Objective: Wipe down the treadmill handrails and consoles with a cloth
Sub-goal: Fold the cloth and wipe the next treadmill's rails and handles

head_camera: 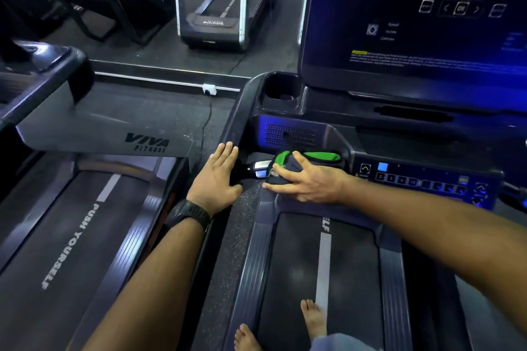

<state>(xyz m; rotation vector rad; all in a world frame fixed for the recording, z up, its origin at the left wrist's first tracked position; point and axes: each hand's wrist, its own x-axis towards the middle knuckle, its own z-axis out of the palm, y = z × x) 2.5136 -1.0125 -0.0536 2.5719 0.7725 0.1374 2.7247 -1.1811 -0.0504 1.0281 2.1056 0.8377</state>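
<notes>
Bare feet (285, 328) of mine stand at the bottom edge, one on the dark belt (299, 265) and one on the side strip beside it. Both forearms reach forward from there.

My left hand (216, 177), a black watch (189, 214) on its wrist, lies flat with the fingers straight and close together on the left handrail (232, 134), which runs down from the cup holder (281, 91).

My right hand (308, 182) crosses in from the right. Its fingers are spread wide and press down on the cloth (313, 157), which is dark with a bright green edge. The cloth sits bunched on the short crossbar below the console, just beside a shiny silver grip (261, 169) that shows between my two hands. The hands are near each other but apart.

Right of the cloth is the lit button panel (422, 182); above it glows the big blue screen (413, 23). A neighbouring treadmill (71, 222) stands to my left, its belt reading PUSH YOURSELF.
</notes>
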